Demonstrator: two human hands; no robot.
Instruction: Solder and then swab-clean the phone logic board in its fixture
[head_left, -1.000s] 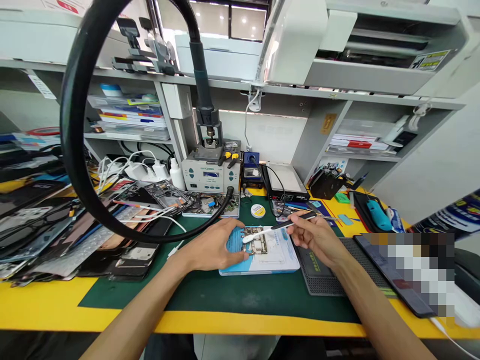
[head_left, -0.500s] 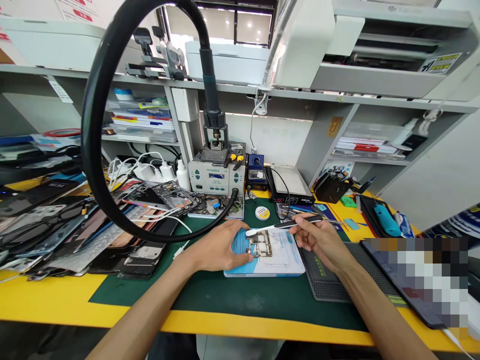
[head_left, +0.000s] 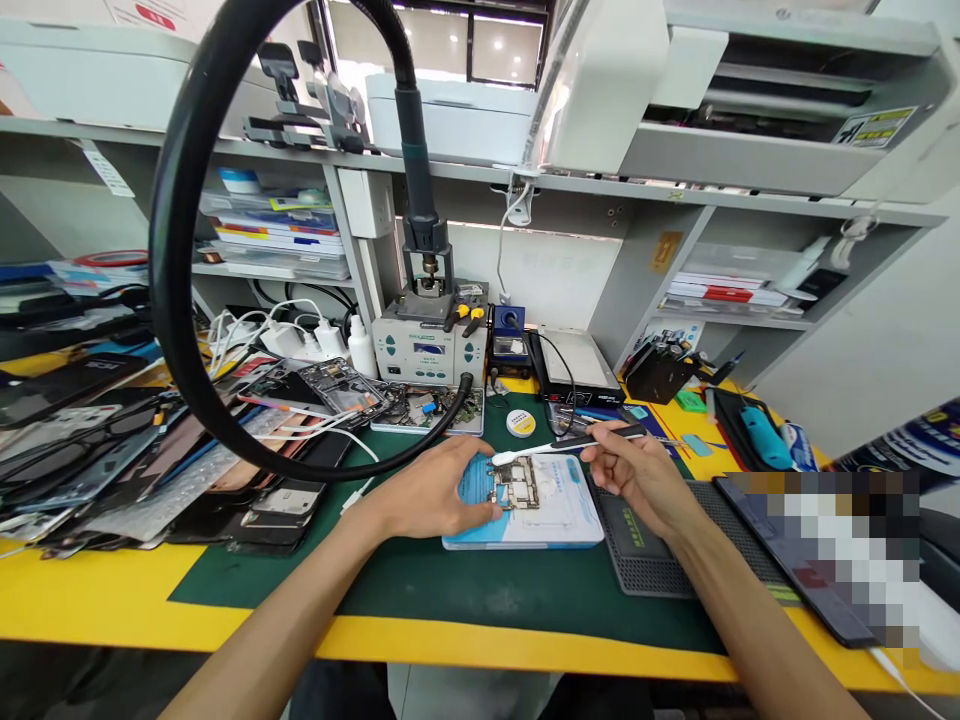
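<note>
A small phone circuit board (head_left: pixel 519 483) lies on a flat blue and white box (head_left: pixel 559 520) on the green mat. My left hand (head_left: pixel 442 490) is curved around the board's left side, thumb at the near corner and forefinger at the far one, gripping it against the box. A toothbrush (head_left: pixel 536 451) with a white neck and dark handle is held in my right hand (head_left: pixel 630 470), between thumb and fingers. Its white head rests at the board's far left edge, close to my left fingertips; whether the bristles touch is too small to tell.
A thick black hose (head_left: pixel 176 230) loops from the hot air station (head_left: pixel 427 350) over the left side. Phone parts (head_left: pixel 277 490) pile up at the left. Behind the box sits a round tin (head_left: pixel 520 423). A grey perforated pad (head_left: pixel 652 560) and a dark tablet-like slab (head_left: pixel 795 570) are at the right.
The toothbrush head has shifted slightly along the board's far edge. Both hands keep their hold. The whole view has moved a little, so everything sits slightly further left and up.
</note>
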